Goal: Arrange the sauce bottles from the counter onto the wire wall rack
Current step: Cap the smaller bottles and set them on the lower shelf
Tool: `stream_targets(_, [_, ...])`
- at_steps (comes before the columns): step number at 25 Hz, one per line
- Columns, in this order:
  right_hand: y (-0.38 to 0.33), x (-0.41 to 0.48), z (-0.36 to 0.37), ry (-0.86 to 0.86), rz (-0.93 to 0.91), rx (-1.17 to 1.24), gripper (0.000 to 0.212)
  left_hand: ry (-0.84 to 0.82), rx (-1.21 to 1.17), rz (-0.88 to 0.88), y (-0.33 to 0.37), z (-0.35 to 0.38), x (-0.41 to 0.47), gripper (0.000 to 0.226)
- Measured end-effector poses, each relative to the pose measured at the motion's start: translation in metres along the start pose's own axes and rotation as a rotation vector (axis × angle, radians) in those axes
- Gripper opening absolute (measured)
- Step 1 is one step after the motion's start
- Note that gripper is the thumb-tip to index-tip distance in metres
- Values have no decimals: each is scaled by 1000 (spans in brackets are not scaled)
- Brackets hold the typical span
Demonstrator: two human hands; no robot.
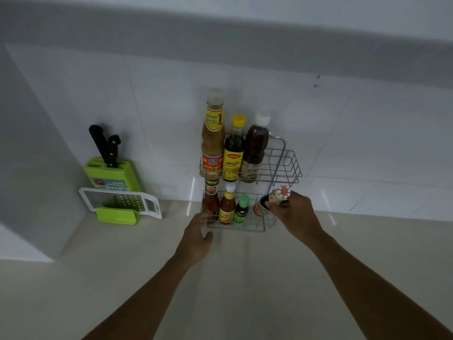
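Note:
A two-tier wire wall rack (289, 165) hangs on the white tiles. Its upper shelf holds a tall tan sauce bottle (212, 133), a yellow-capped dark bottle (234, 150) and a white-capped brown bottle (255, 148). On the lower shelf stand a red sauce jar-bottle (210, 201), a small orange chilli bottle (227, 204) and a little green bottle (241, 208). My right hand (294, 212) grips a dark bottle with a red-and-white cap (272, 200), tilted over the lower shelf's right end. My left hand (197, 238) rests at the lower shelf's front left corner, fingers apart.
A green knife block (112, 173) with two black-handled knives stands against the wall at left. A white grater with a green holder (120, 204) leans in front of it. The beige counter (245, 278) runs below, meeting a white side wall at far left.

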State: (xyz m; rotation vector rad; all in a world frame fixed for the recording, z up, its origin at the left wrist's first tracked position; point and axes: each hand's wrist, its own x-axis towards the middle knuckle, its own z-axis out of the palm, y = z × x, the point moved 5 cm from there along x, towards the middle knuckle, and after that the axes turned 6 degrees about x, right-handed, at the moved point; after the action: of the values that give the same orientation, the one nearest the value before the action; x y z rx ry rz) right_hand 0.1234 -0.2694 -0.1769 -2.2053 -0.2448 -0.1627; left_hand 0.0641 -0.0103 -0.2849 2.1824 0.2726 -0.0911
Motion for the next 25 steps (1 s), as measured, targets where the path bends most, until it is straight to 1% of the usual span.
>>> stream_targets(1, [9,10,6,-16,17,-23,11,11,-19,-23,-4,0,7,54])
stream_targets(4, [33,27,23,-98,63,-76,21,-3,-58,-102,-4,0,24,65])
stream_targets(6, [46,35,32,-140,101,-76,24,-17,-71,-104,0,1,34,67])
stream_targets(9, [56,47,41,-238,141,-54,13,7,-85,-86,0,5,43,68])
stream_targets(10, [57,51,44,-257,151,-52,13,17,-90,-92,-1,6,43,67])
stream_targets(14, [64,59,58,-301,183,-18,26,41,-91,-106,-6,7,46,64])
stream_targets(20, [74,65,61,-342,226,-62,33,41,-56,-101,-12,7,49,67])
stream_targets(22, [77,62,62,-353,244,-63,40,21,-40,-94,-14,8,47,69])
stream_targets(25, [79,49,64,-385,280,-64,61,-45,-66,-121,-21,6,44,73])
